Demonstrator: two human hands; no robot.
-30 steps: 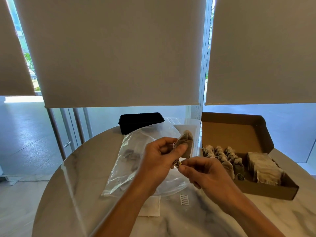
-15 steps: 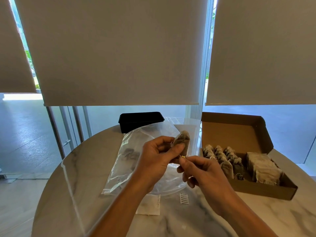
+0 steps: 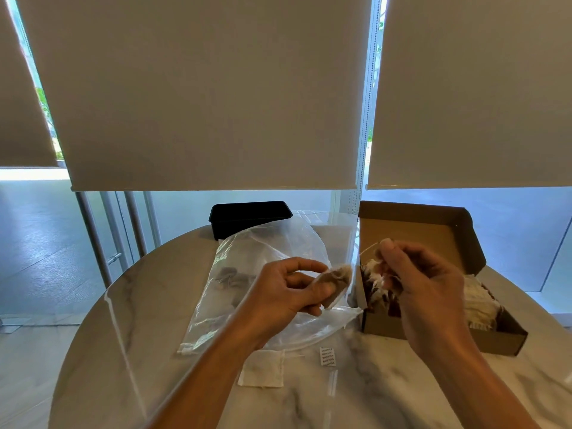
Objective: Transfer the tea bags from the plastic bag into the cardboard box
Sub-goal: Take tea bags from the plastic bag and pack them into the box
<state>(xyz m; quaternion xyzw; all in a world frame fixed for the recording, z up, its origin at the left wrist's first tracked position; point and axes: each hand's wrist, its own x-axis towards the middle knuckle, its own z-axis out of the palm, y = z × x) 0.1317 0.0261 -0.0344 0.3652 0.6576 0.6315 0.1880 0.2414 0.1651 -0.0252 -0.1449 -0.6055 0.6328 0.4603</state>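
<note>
- Head view is looking down over a round marble table (image 3: 123, 351), with both hands raised above it.
- Left hand (image 3: 288, 289) is pinching a tea bag (image 3: 337, 284) between thumb and curled fingers, holding it above the plastic bag (image 3: 247, 274), just left of the cardboard box (image 3: 439, 329).
- Right hand (image 3: 424, 283) is hovering over the near left part of the box, its thumb and forefinger pinching a thin pale string (image 3: 368, 249) that is slanting up to the fingertips; the lower end of the string is blurred, so whether it is joining the held tea bag cannot be told.
- Plastic bag is lying crumpled and see-through on the table, with a few dark tea bags (image 3: 232, 277) showing inside it.
- Cardboard box is sitting open at the right of the table, its lid standing up at the back, and packed tea bags (image 3: 479, 301) are filling the part not hidden by the right hand.
- Near the table's front edge, a small white pouch (image 3: 263, 368) is lying flat, and a small striped tag (image 3: 327, 356) is lying just beside it.
- Black tray (image 3: 250, 216) is sitting at the far edge of the table, behind the plastic bag.
- Pale roller blinds (image 3: 201, 88) are hanging over the windows beyond the table.
</note>
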